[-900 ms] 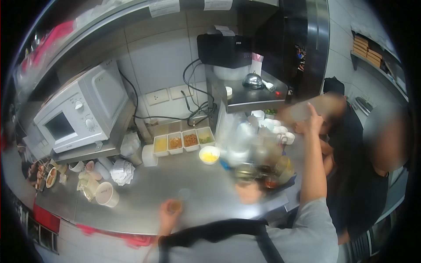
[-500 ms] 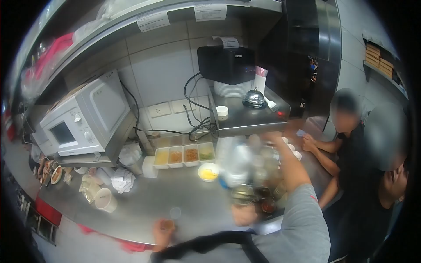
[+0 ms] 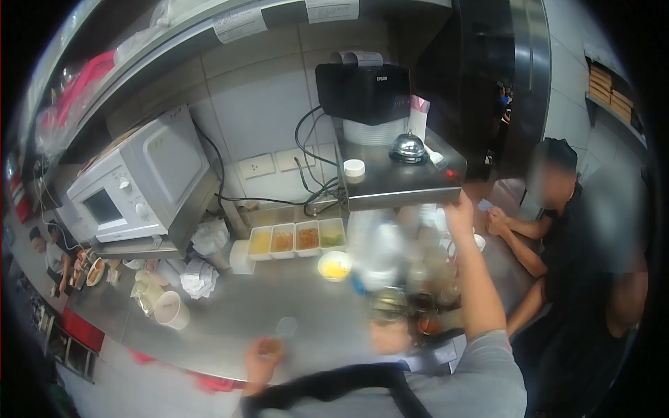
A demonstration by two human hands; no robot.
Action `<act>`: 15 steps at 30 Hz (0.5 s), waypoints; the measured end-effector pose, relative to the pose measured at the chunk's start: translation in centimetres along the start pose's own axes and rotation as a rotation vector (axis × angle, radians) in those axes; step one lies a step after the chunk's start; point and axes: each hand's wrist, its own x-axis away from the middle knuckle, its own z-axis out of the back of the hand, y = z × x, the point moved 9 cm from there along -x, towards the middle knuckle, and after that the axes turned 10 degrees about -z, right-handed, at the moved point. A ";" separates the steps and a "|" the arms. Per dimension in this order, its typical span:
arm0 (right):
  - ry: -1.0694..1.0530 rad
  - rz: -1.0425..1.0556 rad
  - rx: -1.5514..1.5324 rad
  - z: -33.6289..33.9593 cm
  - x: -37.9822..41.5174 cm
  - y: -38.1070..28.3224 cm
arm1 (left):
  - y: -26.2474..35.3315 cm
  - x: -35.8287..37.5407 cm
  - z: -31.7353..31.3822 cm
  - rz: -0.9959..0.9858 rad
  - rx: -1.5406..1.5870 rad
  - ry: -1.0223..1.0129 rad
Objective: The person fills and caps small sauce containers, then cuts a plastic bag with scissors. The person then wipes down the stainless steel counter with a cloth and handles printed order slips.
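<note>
My left hand (image 3: pixel 260 364) is closed around a small clear cup (image 3: pixel 270 346) with brown contents, at the counter's front edge. Beside it on the steel counter (image 3: pixel 233 313) lies a small clear round lid (image 3: pixel 286 326). My right hand (image 3: pixel 457 212) is stretched far forward, at the front right corner of the raised steel shelf (image 3: pixel 390 200). Its fingers are partly hidden and blurred there, so what they hold does not show. Next to that forearm stand blurred jars, among them a glass jar (image 3: pixel 388 304) and a container with red contents (image 3: pixel 428 323).
Four-part white tubs of toppings (image 3: pixel 307 239) and a bowl with yellow food (image 3: pixel 334 266) stand at the back. A microwave (image 3: pixel 132 188) sits left, above a white tub (image 3: pixel 171 311). The shelf carries a printer (image 3: pixel 364 94) and a bell (image 3: pixel 408 149). Two people (image 3: pixel 557 230) stand right.
My right hand has moved right, from above the white cups to the shelf's corner. My left hand keeps the small cup at nearly the same spot. The view has shifted slightly.
</note>
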 end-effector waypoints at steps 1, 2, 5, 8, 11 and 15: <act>-0.050 0.042 0.022 -0.4 0.7 -1.8 | 0.8 -0.4 0.1 -0.021 0.012 -0.017; -0.059 -0.006 0.037 -0.2 0.2 -0.9 | 1.8 -0.9 0.0 -0.041 0.027 -0.035; -0.064 -0.042 -0.115 0.7 -0.2 -0.5 | 3.0 -1.5 -0.4 -0.078 0.068 -0.073; 0.181 0.018 -0.258 4.0 4.5 -4.2 | 4.0 -2.1 -0.7 -0.096 0.068 -0.105; 0.283 -0.082 -0.354 3.8 12.8 -2.3 | 4.5 -1.9 -1.4 -0.135 0.058 -0.130; -0.621 -0.608 -0.416 -10.5 26.1 2.6 | 5.2 -1.7 -2.2 -0.181 0.088 -0.175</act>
